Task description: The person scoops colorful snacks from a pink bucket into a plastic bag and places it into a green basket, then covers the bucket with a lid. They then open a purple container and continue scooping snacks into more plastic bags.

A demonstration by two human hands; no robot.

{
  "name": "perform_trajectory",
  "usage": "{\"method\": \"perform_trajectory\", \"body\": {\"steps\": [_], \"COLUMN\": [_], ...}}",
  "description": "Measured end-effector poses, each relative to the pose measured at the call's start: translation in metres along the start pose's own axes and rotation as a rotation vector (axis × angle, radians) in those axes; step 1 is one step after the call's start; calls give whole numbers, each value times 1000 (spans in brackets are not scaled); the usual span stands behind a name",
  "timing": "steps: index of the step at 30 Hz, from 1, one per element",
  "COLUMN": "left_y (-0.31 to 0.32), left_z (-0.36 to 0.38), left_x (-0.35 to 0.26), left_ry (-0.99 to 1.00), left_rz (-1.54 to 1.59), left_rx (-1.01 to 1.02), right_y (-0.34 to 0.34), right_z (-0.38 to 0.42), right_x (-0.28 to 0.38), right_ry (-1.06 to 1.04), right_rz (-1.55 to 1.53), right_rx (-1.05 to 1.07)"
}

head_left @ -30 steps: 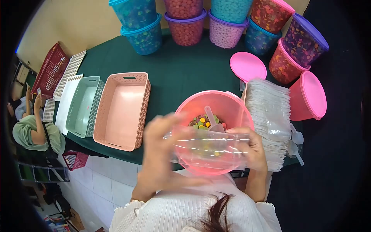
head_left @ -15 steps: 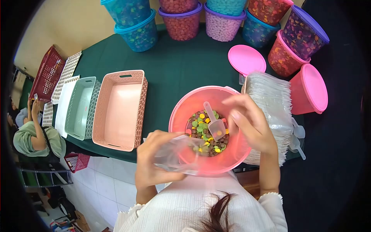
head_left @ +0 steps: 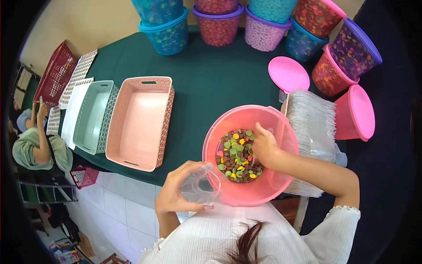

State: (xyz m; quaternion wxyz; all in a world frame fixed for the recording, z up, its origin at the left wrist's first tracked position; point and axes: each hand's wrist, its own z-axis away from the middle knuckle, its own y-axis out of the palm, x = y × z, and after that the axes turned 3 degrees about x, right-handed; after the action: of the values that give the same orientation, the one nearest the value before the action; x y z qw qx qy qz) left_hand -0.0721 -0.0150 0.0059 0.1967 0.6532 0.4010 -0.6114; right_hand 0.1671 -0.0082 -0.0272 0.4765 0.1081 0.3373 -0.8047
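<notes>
My left hand (head_left: 178,189) holds a clear plastic bag (head_left: 198,185) with its mouth spread open, at the left rim of a pink bucket (head_left: 215,127). Brown, green and yellow candies (head_left: 237,154) lie in the bottom of the bucket. Inside the bucket, at its right side, my right hand (head_left: 264,147) has its fingers closed and pointing down by the candies. The scoop is mostly hidden behind this hand, with only a pale part showing beneath it.
A peach basket (head_left: 138,125) and a green basket (head_left: 94,119) stand at the left. Clear bags (head_left: 310,127) are stacked right of the bucket, near a pink lid (head_left: 289,75). Filled tubs (head_left: 217,28) line the back. A person (head_left: 41,147) is at far left.
My right hand has gone down into the bucket and closed where the scoop was lying. The bag in my left hand is now spread wider. The whole view has shifted a little.
</notes>
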Motion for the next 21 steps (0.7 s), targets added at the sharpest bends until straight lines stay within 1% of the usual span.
{"method": "perform_trajectory", "body": {"steps": [1, 2, 4, 5, 7, 8, 10, 11, 12, 14, 15, 17, 18, 20, 21], "left_y": [0, -1, -2, -2, -2, -2, -2, -2, -3, -3, -3, -3, -3, -3, -3], "left_z": [-2, -3, -3, -3, -4, -5, -6, -6, -6, -7, -7, -6, -6, -8, -8], "left_x": [1, 2, 5, 6, 5, 5, 5, 5, 6, 7, 8, 9, 9, 8, 8], "left_ry": [-14, -29, -37, -41, -43, -39, -54, -68, -67, -47, -47, -43, -43, -44, -45], "left_rz": [-36, -72, -73, -76, -67, -59, -63, -65, -68, -73, -71, -58, -56, -38, -39], "left_rx": [70, 145, 169, 198, 199, 192, 198, 196, 207, 194, 201, 199, 201, 206, 204], "right_y": [-1, -2, -13, -18, -28, -30, -30, -31, -28, -21, -20, -20, -23, -30, -33], "right_z": [-1, 1, 16, 19, 19, 15, -2, -8, -17, -31, -31, -32, -29, -21, -15], "right_x": [-3, -5, -14, -16, -20, -18, -11, -9, -3, 7, 7, 8, 7, 6, 2], "right_ry": [-16, -20, 93, 91, 158, 163, 52, -39, -30, -91, -87, -33, -32, 246, 244], "right_rz": [-35, -31, -140, -146, -260, -267, -222, -197, -205, -180, -185, -119, -121, -25, -25], "right_rx": [57, 56, -187, -185, -434, -434, -737, -767, -767, -948, -945, -839, -837, -345, -347]}}
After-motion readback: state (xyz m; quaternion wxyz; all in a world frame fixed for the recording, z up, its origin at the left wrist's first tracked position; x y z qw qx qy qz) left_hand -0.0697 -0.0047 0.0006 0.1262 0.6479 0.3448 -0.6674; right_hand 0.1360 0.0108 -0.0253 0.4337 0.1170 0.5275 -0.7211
